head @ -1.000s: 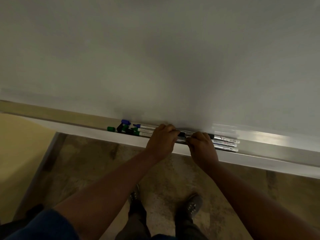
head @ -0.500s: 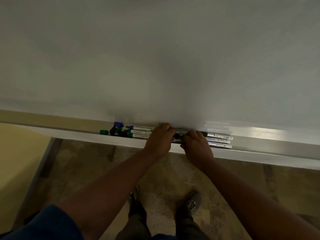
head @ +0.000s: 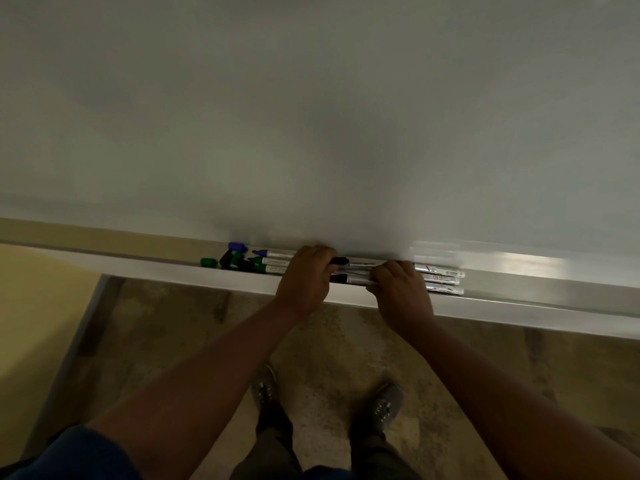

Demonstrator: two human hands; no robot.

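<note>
The left hand point(head: 306, 278) is curled over the markers point(head: 441, 279). The right hand point(head: 403, 289) is closed with bent fingers on the front part of the same bundle, just beside the left hand. Only a short piece of barrel is seen between them. How firmly the bundle is gripped cannot be told, as the fingertips are hidden.

The markers are laid in the tray point(head: 519, 292) under the whiteboard point(head: 311, 116), with their long axis along the tray. The silver barrels run out to the right of the right hand, and the coloured ends to the left of the left hand. For a lift, it is judged that both hands should be moved together and kept level. Loose caps point(head: 208, 262) are lying further left, nearer to the left hand.
</note>
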